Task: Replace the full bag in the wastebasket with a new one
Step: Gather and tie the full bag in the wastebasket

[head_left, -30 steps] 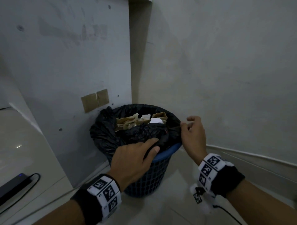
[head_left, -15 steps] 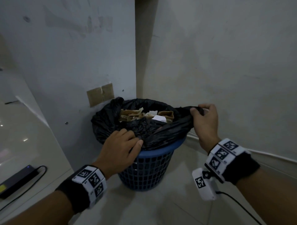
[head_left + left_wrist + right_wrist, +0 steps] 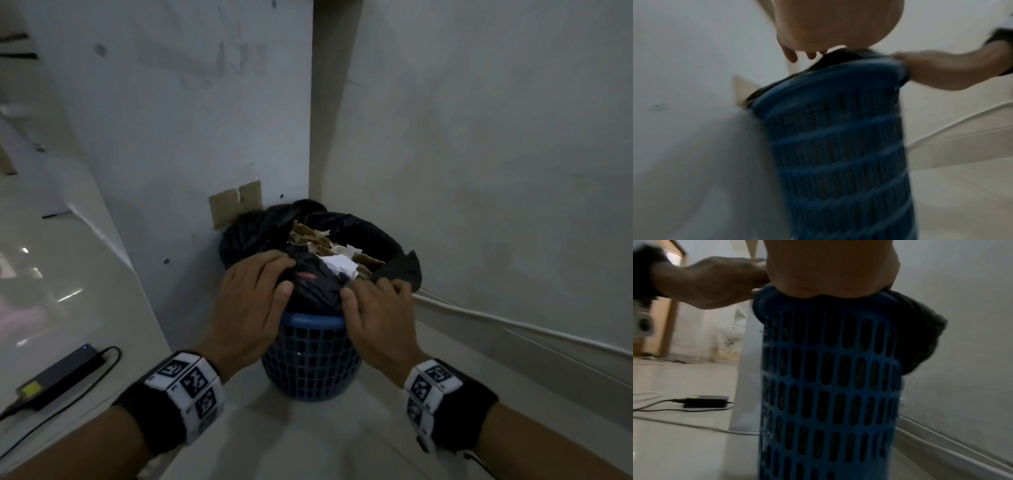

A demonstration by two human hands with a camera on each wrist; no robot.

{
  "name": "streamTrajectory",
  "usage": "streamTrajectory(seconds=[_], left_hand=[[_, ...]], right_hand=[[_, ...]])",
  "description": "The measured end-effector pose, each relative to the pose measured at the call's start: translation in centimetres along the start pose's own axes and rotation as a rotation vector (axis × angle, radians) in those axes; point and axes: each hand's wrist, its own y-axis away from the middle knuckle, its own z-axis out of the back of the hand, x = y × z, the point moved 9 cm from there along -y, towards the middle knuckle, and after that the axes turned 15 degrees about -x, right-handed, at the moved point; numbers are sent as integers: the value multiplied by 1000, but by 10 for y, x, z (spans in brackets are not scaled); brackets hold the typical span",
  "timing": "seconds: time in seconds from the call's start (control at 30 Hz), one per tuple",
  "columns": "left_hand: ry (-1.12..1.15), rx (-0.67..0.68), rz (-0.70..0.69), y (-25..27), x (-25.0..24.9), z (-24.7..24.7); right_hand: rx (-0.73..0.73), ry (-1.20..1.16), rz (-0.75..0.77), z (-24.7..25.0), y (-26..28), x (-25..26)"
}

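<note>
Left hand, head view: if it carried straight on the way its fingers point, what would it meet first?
Probably the trash heaped in the black bag: the left hand already rests on its near edge, fingers pointing across the opening. Depth is uncertain.

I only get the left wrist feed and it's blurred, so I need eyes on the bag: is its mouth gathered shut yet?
Observer: No. The black bag is open on top, with white paper and cardboard scraps showing.
Operator: What's the right hand doing?
Observer: The right hand pinches the bag's near edge above the wastebasket rim.
Operator: Any floor hazards?
Observer: A power adapter with its cable lies on the floor to the left.
</note>
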Motion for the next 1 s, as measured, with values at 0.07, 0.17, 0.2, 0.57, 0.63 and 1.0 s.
streamTrajectory(seconds=[0.07, 0.17, 0.2, 0.57, 0.63, 1.0], left_hand=[[70, 10, -38, -5, -26, -6], [188, 128, -30, -7, -51, -26], [212, 171, 0, -5, -53, -34], [-80, 279, 16, 8, -42, -52], [-158, 268, -18, 8, -39, -54], [-17, 147, -71, 6, -2, -27]], right_hand=[[22, -76, -39, -5, 5, 18], [-80, -447, -159, 11, 2, 24], [-144, -530, -180, 22, -2, 18], [29, -392, -1178, -9, 32, -129], [241, -540, -1400, -26, 52, -121], [-357, -594, -771, 33, -53, -94]])
